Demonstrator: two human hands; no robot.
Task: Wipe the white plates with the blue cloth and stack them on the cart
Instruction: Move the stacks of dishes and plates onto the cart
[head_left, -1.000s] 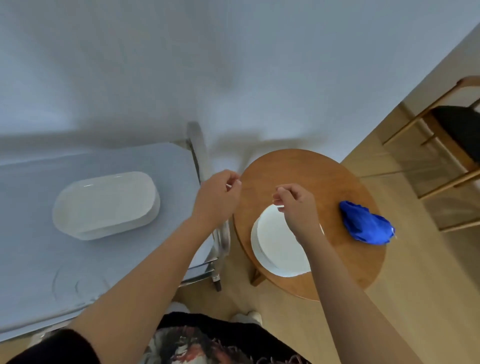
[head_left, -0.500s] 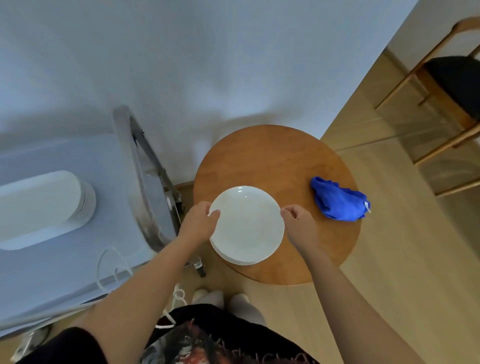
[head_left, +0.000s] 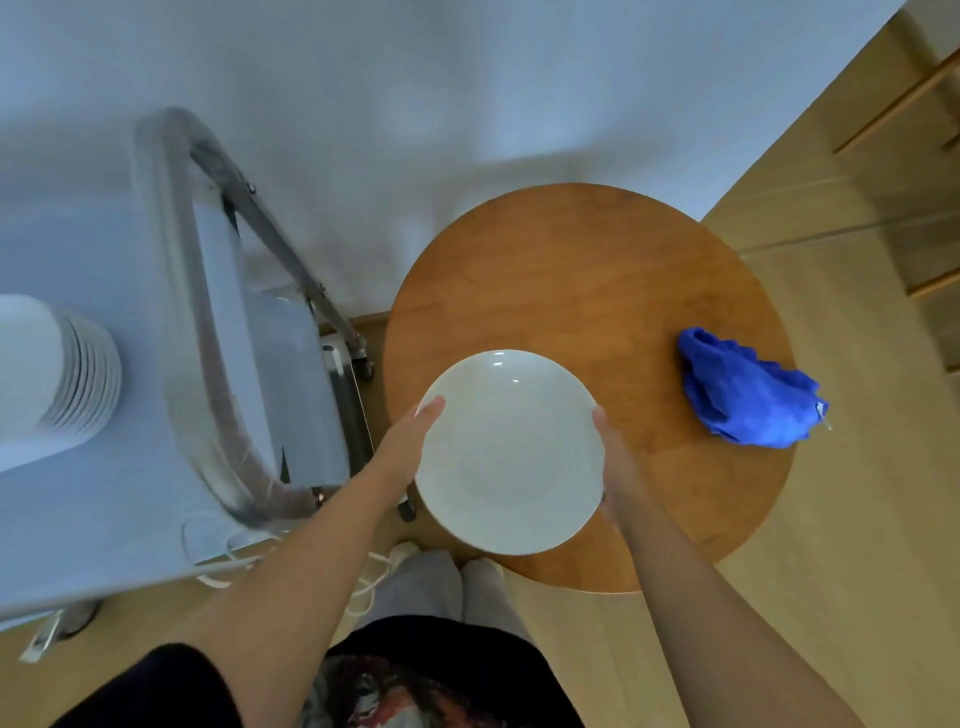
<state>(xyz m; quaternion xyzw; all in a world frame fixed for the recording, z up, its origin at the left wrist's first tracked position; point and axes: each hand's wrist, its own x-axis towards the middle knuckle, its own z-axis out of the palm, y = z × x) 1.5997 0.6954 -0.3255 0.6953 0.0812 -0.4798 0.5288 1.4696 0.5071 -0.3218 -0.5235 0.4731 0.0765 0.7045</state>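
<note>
Plate (head_left: 511, 452), white and round, sits between both hands, held over the near edge of a round wooden table (head_left: 597, 291). Left hand (head_left: 410, 449) lies along the plate's left rim with its fingers fairly straight and the tips reaching the upper left edge; most of that hand is tucked below the rim, so whether the fingers curl under it cannot be told. Right hand (head_left: 615, 462) lies along the right rim in the same way, only its edge showing, and its grip is just as unclear. Whether more plates lie beneath this one is hidden.

Beyond and to the right of the right hand, well apart from it, a crumpled blue cloth (head_left: 748, 397) rests on the table near its right edge. Far to the left of the left hand, a stack (head_left: 72, 379) of white plates stands on the cart (head_left: 104, 519), past the cart's metal handle (head_left: 208, 374).
</note>
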